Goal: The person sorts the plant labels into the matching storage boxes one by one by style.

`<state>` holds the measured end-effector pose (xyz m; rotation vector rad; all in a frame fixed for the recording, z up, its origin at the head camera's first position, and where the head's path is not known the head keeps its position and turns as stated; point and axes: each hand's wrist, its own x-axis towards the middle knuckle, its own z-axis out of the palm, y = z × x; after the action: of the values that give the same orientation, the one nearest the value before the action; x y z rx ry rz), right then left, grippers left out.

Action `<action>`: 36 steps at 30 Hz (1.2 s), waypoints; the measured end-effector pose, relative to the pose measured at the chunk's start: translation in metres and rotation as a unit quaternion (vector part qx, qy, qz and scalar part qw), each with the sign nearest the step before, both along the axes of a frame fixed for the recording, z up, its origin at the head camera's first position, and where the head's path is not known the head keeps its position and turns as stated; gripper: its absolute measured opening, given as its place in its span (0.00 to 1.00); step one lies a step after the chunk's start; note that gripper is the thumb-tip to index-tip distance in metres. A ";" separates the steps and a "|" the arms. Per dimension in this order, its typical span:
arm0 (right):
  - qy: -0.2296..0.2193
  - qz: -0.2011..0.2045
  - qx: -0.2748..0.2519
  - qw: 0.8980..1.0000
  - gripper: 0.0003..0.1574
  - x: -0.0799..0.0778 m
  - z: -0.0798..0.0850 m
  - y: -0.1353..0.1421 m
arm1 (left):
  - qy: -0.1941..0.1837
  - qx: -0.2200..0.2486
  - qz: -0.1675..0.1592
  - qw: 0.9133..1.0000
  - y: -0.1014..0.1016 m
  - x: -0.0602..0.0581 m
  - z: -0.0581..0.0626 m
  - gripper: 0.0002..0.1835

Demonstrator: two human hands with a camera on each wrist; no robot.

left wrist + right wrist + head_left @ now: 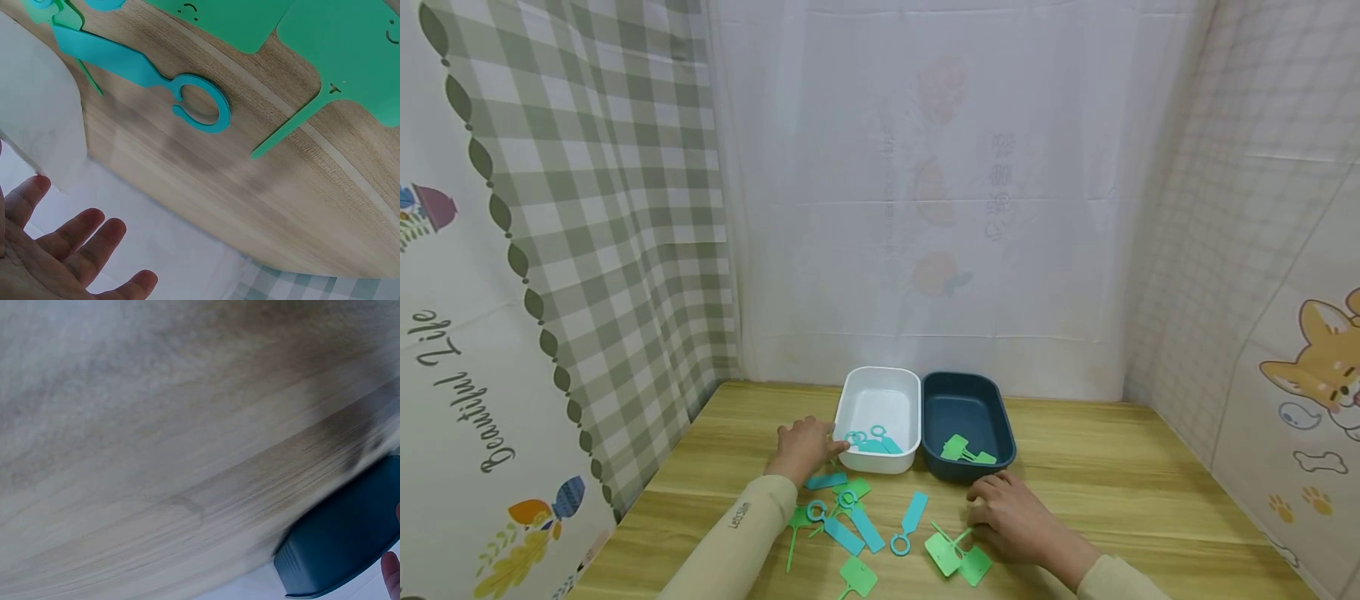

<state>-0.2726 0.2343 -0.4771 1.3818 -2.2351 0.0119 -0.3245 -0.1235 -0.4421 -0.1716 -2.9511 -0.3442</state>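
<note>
My left hand (805, 446) is at the left side of the white bin (878, 463), its thumb by the rim. In the left wrist view its fingers (94, 244) are spread and hold nothing. Several blue ring-ended tags (880, 446) lie inside that bin. The dark blue bin (966, 404) beside it contains a few green square tags (955, 447). In front of the dark bin, my right hand (1011, 512) hovers low with loosely bent fingers, just right of green tags (942, 554) on the table. I see nothing held in it; its fingertips (392, 572) barely enter the right wrist view.
More blue tags (863, 525) and green tags (859, 575) are scattered on the wooden table (1097, 475) in front of the bins, some overlapping. A checked cloth (625, 208) hangs at the left, and a pale curtain (850, 250) stands behind the bins.
</note>
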 end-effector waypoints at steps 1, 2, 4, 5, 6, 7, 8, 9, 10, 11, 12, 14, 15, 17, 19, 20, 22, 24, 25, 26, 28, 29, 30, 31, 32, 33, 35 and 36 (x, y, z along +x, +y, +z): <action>0.000 0.001 -0.003 1.000 0.07 0.000 0.000 -0.001 | 0.001 0.001 -0.001 1.000 0.000 0.000 0.000 0.30; 0.000 0.002 -0.006 1.000 0.08 -0.001 0.000 -0.001 | 0.002 0.001 -0.001 1.000 0.000 0.000 0.000 0.29; -0.003 -0.001 -0.012 1.000 0.09 0.000 0.001 -0.003 | 0.004 0.000 -0.002 1.000 0.000 0.000 0.000 0.29; -0.006 -0.004 -0.015 1.000 0.09 0.001 0.002 -0.003 | 0.006 0.000 -0.003 1.000 0.000 -0.001 0.000 0.29; -0.009 -0.007 -0.018 1.000 0.09 0.001 0.003 -0.004 | 0.006 0.000 -0.003 1.000 0.000 -0.001 0.000 0.29; -0.011 -0.009 -0.022 1.000 0.09 0.001 0.003 -0.005 | 0.007 0.001 -0.004 1.000 0.000 -0.001 0.000 0.29; -0.011 -0.012 -0.024 1.000 0.09 0.002 0.004 -0.005 | 0.007 0.000 -0.004 1.000 0.000 -0.001 0.000 0.29; -0.009 -0.012 -0.026 1.000 0.09 0.001 0.004 -0.005 | 0.007 0.000 -0.004 1.000 0.000 -0.001 0.000 0.30; -0.005 -0.012 -0.028 1.000 0.09 0.001 0.004 -0.006 | 0.007 0.000 -0.005 1.000 -0.001 -0.001 0.000 0.30; 0.001 -0.011 -0.029 1.000 0.09 0.000 0.004 -0.006 | 0.007 -0.001 -0.004 1.000 -0.001 -0.001 -0.001 0.29; 0.008 -0.010 -0.030 0.999 0.09 -0.001 0.004 -0.006 | 0.007 -0.002 -0.004 1.000 -0.001 -0.001 -0.001 0.29; 0.022 -0.006 -0.031 0.999 0.09 -0.003 0.004 -0.007 | 0.005 -0.003 -0.003 1.000 -0.001 -0.001 -0.001 0.29; 0.026 -0.006 -0.032 0.999 0.08 -0.003 0.004 -0.007 | 0.005 -0.003 -0.003 1.000 -0.001 -0.001 -0.001 0.29; 0.030 -0.011 -0.034 0.999 0.09 -0.003 0.005 -0.008 | 0.004 -0.004 -0.002 1.000 -0.001 -0.001 -0.001 0.29; 0.026 -0.016 -0.038 0.999 0.08 -0.003 0.007 -0.009 | 0.002 -0.003 -0.002 1.000 -0.001 -0.001 -0.001 0.29; 0.022 -0.021 -0.040 0.999 0.08 -0.002 0.008 -0.010 | 0.003 -0.002 -0.003 1.000 -0.001 -0.001 -0.001 0.29; 0.017 -0.027 -0.043 0.999 0.08 -0.002 0.009 -0.011 | 0.004 -0.003 -0.004 1.000 -0.001 -0.001 -0.002 0.29; 0.015 -0.030 -0.047 0.998 0.08 -0.002 0.009 -0.011 | 0.005 -0.004 -0.005 1.000 -0.001 -0.001 -0.002 0.29; 0.016 -0.031 -0.049 0.998 0.08 -0.002 0.010 -0.012 | 0.006 -0.003 -0.005 1.000 -0.001 0.000 -0.002 0.29; 0.018 -0.033 -0.051 0.998 0.08 -0.002 0.010 -0.012 | 0.006 -0.002 -0.006 1.000 -0.001 0.000 -0.002 0.29; 0.023 -0.035 -0.057 0.998 0.08 -0.003 0.010 -0.013 | 0.006 0.000 -0.005 1.000 -0.002 0.000 -0.002 0.29; 0.026 -0.036 -0.059 0.997 0.08 -0.003 0.010 -0.013 | 0.007 0.001 -0.005 1.000 -0.002 0.001 -0.002 0.29; 0.028 -0.038 -0.063 0.997 0.08 -0.003 0.010 -0.013 | 0.006 0.003 -0.005 1.000 -0.002 0.001 -0.002 0.29; 0.031 -0.040 -0.066 0.997 0.09 -0.003 0.010 -0.013 | 0.006 0.003 -0.004 1.000 -0.002 0.001 -0.001 0.29; 0.033 -0.043 -0.068 0.996 0.09 -0.003 0.010 -0.013 | 0.006 0.004 -0.004 1.000 -0.002 0.001 -0.001 0.29; 0.034 -0.045 -0.071 0.996 0.09 -0.003 0.010 -0.014 | 0.006 0.003 -0.004 1.000 -0.002 0.001 -0.001 0.29; 0.036 -0.050 -0.074 0.995 0.09 -0.005 0.010 -0.013 | 0.004 0.001 -0.002 1.000 -0.002 0.001 0.000 0.29; 0.037 -0.054 -0.076 0.995 0.09 -0.005 0.010 -0.014 | 0.003 0.000 -0.002 1.000 -0.001 0.001 0.000 0.29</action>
<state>-0.2775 0.2205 -0.4669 1.1612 -2.1964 0.0915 -0.3234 -0.1249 -0.4424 -0.1772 -2.9458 -0.3432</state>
